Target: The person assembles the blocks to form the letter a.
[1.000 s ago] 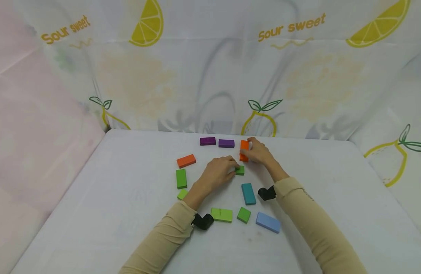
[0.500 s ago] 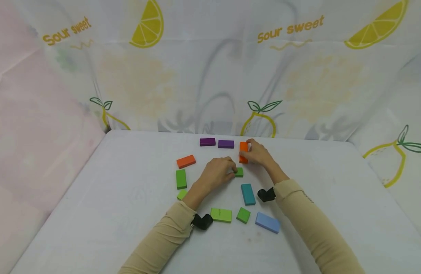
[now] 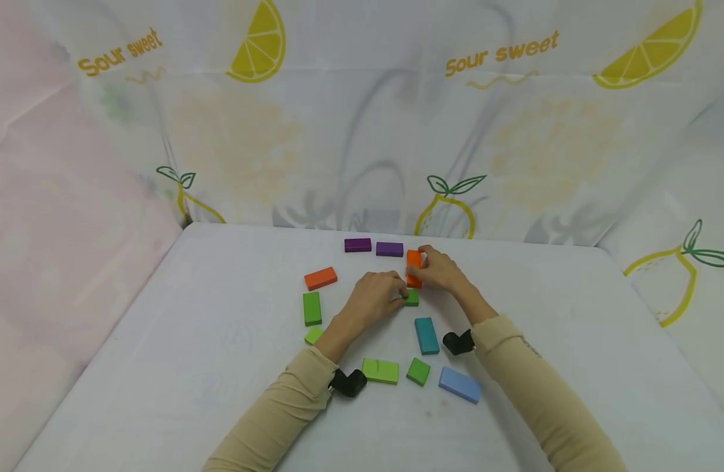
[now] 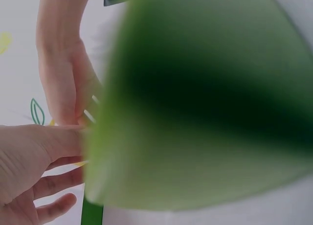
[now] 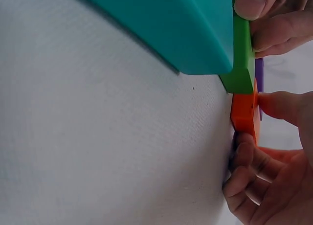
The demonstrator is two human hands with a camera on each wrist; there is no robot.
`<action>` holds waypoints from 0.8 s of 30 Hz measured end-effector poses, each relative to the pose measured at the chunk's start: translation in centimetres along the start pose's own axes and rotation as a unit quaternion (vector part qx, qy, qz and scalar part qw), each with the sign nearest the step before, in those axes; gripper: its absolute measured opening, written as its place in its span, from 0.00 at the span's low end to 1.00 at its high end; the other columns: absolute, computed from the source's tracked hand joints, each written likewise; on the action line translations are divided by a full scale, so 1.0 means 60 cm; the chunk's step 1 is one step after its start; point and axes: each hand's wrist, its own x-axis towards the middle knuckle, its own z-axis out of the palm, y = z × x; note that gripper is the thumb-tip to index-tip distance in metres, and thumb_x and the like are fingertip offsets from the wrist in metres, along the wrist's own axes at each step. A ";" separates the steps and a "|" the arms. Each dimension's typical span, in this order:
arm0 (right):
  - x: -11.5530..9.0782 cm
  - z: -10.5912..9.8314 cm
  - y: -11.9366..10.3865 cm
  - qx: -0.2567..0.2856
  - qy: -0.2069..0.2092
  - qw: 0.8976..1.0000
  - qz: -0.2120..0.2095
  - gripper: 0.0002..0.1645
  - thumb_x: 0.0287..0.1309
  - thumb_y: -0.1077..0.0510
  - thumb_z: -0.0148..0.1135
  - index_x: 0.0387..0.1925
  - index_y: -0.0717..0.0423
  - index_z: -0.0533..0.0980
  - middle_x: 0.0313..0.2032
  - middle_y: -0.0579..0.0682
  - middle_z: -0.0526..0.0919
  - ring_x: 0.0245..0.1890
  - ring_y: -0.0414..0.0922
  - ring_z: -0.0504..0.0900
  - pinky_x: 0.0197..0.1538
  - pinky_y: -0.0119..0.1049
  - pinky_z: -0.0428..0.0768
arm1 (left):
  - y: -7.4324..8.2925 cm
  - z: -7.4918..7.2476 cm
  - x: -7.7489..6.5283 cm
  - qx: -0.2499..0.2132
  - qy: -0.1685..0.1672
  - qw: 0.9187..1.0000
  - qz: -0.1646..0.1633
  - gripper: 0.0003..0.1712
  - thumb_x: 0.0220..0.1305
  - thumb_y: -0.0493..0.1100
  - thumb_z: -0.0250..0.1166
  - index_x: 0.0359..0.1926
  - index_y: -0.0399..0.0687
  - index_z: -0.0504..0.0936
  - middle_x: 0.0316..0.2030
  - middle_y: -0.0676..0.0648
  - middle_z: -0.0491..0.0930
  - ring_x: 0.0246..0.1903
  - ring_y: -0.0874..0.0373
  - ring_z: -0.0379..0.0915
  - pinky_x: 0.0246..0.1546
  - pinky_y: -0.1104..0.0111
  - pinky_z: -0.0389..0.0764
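In the head view my left hand (image 3: 372, 296) holds a small green block (image 3: 412, 299) by its left end, fingertips covering part of it. Just behind that block, my right hand (image 3: 443, 270) grips an orange block (image 3: 414, 258) from its right side. In the right wrist view the orange block (image 5: 244, 109) sits between thumb and fingers, its end very close to the green block (image 5: 239, 78); whether they touch I cannot tell. A teal block (image 3: 426, 335) lies nearer me. A blurred green shape (image 4: 205, 107) fills much of the left wrist view, hiding my left fingertips.
Two purple blocks (image 3: 389, 249) lie at the back. An orange-red block (image 3: 320, 278), a green block (image 3: 312, 309) and a lime block (image 3: 314, 335) stand left. Nearer me are a lime block (image 3: 380, 371), a green block (image 3: 418, 372) and a blue block (image 3: 459, 384).
My right hand has brought the orange block a little left and towards me, closer to the green block. My left hand has stayed almost still on the green block.
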 end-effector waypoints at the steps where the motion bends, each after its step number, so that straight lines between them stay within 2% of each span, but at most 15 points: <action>1: -0.001 0.001 0.000 -0.001 -0.001 1.000 -0.003 0.40 0.61 0.44 0.55 0.67 0.60 0.58 0.42 0.59 0.77 0.32 0.48 0.75 0.32 0.32 0.72 | 0.000 0.000 0.000 0.000 0.002 1.000 0.001 0.08 0.56 0.42 0.69 0.39 0.52 0.87 0.41 0.53 0.84 0.39 0.59 0.80 0.51 0.62 0.77; 15: -0.006 0.003 -0.001 -0.003 -0.005 0.999 -0.039 0.41 0.60 0.45 0.57 0.67 0.63 0.58 0.37 0.57 0.78 0.29 0.46 0.76 0.32 0.32 0.72 | 0.001 0.000 0.000 0.013 0.022 1.000 0.016 0.06 0.55 0.43 0.70 0.36 0.52 0.88 0.40 0.53 0.84 0.38 0.58 0.80 0.51 0.59 0.76; 24: -0.016 -0.001 -0.005 -0.003 -0.006 0.999 -0.052 0.42 0.60 0.42 0.57 0.66 0.65 0.59 0.33 0.55 0.77 0.28 0.46 0.75 0.32 0.33 0.72 | 0.003 0.001 0.000 0.011 0.018 1.000 0.012 0.06 0.55 0.44 0.70 0.36 0.52 0.88 0.41 0.53 0.84 0.39 0.57 0.80 0.50 0.59 0.77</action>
